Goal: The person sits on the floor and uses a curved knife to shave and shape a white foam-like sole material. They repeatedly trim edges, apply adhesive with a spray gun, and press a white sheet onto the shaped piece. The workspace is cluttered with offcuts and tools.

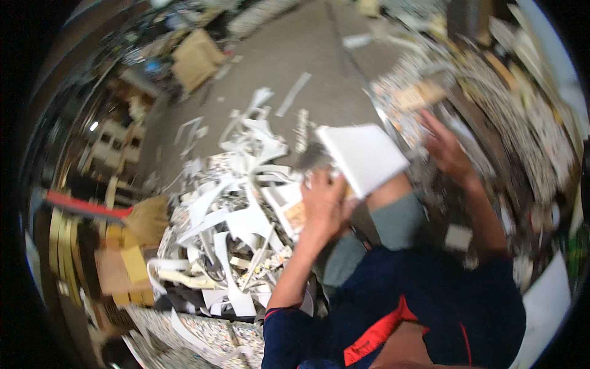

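A thick white foam slab is tilted above my knees. My left hand is closed at its near left edge, though the grip is partly hidden. Beyond those fingers is a dark, blurred patch that I cannot make out. To the right of the slab, my right hand is apart from it, fingers stretched out and slightly smeared by motion, with nothing visible in them. A tan piece lies just past its fingertips. Left of my left hand is a heap of white foam offcuts, curved and strip-shaped.
Grey floor stretches ahead, with a loose white strip on it. At the far left stands a brown paper sack. Cardboard boxes sit at the near left. Speckled foam layers are piled along the right.
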`<state>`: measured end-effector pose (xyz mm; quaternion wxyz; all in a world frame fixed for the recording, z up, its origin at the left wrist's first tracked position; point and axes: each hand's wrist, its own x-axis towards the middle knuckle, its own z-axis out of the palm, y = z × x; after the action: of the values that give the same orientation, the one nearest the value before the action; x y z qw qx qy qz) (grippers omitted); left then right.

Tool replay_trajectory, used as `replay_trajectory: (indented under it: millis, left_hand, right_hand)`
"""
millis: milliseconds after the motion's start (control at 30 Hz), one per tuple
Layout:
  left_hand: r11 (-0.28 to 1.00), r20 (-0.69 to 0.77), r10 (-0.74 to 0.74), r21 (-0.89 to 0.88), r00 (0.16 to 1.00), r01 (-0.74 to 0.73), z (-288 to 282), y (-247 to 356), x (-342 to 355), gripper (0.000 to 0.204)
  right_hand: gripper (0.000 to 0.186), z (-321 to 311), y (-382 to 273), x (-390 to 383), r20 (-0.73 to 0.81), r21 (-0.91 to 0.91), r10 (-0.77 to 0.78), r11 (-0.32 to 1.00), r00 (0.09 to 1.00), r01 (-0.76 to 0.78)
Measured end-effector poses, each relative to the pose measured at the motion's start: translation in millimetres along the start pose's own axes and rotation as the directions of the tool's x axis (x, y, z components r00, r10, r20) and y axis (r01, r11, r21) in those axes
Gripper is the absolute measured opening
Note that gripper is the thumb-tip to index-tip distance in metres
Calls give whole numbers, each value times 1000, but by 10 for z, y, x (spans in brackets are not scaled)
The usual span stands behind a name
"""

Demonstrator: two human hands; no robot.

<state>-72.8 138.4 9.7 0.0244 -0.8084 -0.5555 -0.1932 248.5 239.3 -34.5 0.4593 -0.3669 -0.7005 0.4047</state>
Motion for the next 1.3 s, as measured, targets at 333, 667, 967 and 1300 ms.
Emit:
replay_trajectory:
  millis: [333,667,967,1300]
  left_hand:
    - [958,118,-240,-130,964,255,35,216,95,78]
    - [637,-407,-422,-769,810,-54,326,-85,-122,120]
    - [526,-326,-416,-848,849,-68,376,-514,-401,110]
    - [289,-3,-658,-925,753,248,111,172,-105,20]
  right_hand:
    - [39,-403,716,-1014,-387,-193,288,904,876,-382]
    - [41,89,1634,-3373,-451,-481,694,340,561,-808]
    - [34,434,2115,-2730,-279,-537,599,551,751,-639]
    - [40,920,3000,-2302,-163,-876,577,288,800,-386]
